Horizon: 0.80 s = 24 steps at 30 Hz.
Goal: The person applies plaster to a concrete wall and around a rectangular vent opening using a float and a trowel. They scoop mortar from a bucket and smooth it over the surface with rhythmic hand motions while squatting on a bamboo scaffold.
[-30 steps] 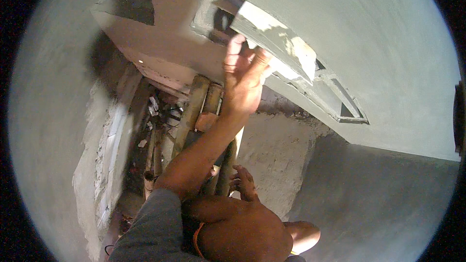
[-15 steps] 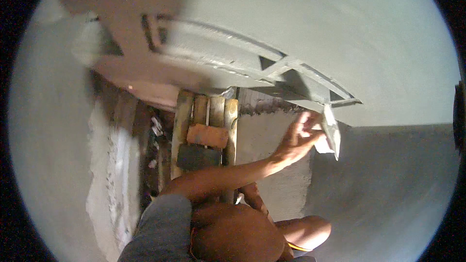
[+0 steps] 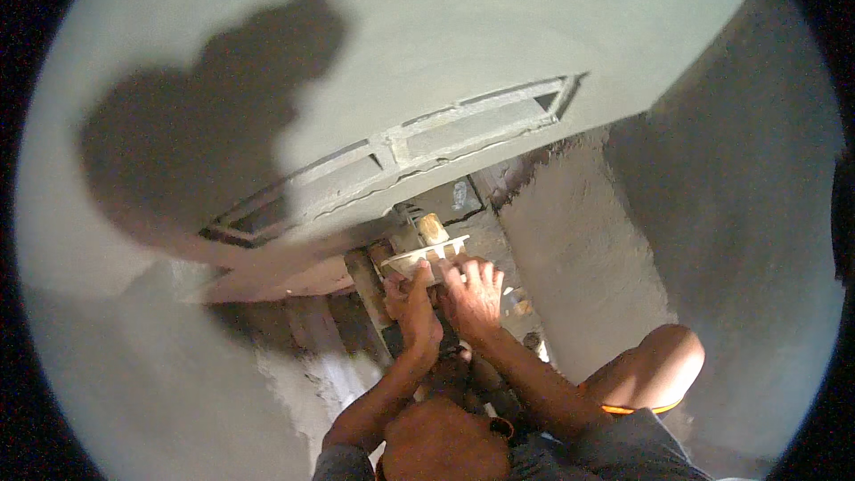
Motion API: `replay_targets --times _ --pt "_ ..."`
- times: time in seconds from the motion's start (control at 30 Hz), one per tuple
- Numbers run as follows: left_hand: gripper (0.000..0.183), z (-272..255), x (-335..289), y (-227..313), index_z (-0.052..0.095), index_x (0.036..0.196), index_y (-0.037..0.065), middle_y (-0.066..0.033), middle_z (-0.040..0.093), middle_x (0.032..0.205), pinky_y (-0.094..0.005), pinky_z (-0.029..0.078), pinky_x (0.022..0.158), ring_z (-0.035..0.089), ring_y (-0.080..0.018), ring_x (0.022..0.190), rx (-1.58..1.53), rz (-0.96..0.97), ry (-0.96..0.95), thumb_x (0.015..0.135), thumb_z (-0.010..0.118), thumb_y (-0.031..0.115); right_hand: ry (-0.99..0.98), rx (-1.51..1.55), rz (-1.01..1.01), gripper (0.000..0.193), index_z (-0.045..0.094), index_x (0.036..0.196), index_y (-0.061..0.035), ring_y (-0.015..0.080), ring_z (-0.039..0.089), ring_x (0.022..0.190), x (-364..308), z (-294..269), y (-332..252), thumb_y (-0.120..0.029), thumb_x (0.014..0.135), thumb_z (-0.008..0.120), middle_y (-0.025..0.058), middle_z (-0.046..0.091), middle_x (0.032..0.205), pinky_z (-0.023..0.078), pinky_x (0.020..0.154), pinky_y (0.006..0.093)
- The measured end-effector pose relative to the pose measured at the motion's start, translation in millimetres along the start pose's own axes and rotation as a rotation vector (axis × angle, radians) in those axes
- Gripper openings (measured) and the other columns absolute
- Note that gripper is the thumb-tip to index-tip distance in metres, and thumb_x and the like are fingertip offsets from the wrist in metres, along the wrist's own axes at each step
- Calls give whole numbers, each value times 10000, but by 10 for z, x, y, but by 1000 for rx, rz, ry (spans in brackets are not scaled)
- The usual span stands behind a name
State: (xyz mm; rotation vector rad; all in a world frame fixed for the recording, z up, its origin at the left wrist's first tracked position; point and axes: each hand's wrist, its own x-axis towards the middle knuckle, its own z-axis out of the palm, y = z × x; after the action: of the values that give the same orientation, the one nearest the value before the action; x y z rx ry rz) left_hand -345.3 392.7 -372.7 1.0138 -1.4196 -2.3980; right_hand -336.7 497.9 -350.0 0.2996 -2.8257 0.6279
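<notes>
Low in front of me, a pale flat plate [image 3: 405, 256] is seen nearly edge-on. Its exact kind is hard to make out. My left hand [image 3: 411, 307] grips its left part, with the thumb up against it. The fingers of my right hand [image 3: 476, 296] are bent over its right part. A short yellowish block [image 3: 433, 229] shows just beyond the plate; whether it is joined to it I cannot tell. Both forearms come up from below, close together.
Ahead is a grey plastered wall [image 3: 499, 18] with a long recessed frame [image 3: 387, 150] of rectangular openings. Wooden boards [image 3: 363, 281] lie under my hands. Another plastered wall [image 3: 748, 214] rises on the right. My bare knee [image 3: 663, 365] sticks out at lower right.
My left hand has come back from the wall's right end, bringing the pale plate low in front of me. My right hand has joined it there. The view has turned.
</notes>
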Motion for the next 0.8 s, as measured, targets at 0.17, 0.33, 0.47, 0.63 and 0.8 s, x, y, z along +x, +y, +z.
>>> replay_targets --times 0.17,0.33,0.47,0.63,0.8 --pt "434 68 -51 189 550 1200 26 -110 638 1141 -309 547 808 646 -205 940 138 -139 -72 908 808 217 -29 -140 43 592 569 1418 -251 340 528 1096 -172 170 48 -217 843 706 78 574 1261 408 904 534" --pt "412 -42 -32 534 519 1257 -8 -154 643 1260 -344 520 954 647 -246 1089 285 -72 -426 958 743 165 99 61 185 611 593 1370 -192 335 519 1047 81 110 104 -170 787 775 110 585 1156 404 866 504" --pt "288 -99 -665 1982 558 1240 -14 -232 636 1339 -405 418 1130 605 -321 1277 468 25 -639 1015 613 157 572 770 487 559 508 1343 15 314 622 1054 693 -179 -173 -176 876 750 189 626 1144 509 913 447" --pt "575 -838 -1399 2696 576 1280 32 -208 639 1305 -592 242 1228 580 -384 1275 829 668 -545 956 685 495 894 1275 474 551 512 1351 51 257 644 1091 1501 -511 -612 -172 895 728 184 653 1194 510 984 388" --pt "798 -984 -1523 2433 503 1464 42 -190 543 1484 -659 171 1231 455 -396 1429 1003 966 -538 889 759 532 840 1308 422 478 587 1300 -2 245 638 1090 1882 -667 -934 -194 903 771 137 662 1184 505 959 379"
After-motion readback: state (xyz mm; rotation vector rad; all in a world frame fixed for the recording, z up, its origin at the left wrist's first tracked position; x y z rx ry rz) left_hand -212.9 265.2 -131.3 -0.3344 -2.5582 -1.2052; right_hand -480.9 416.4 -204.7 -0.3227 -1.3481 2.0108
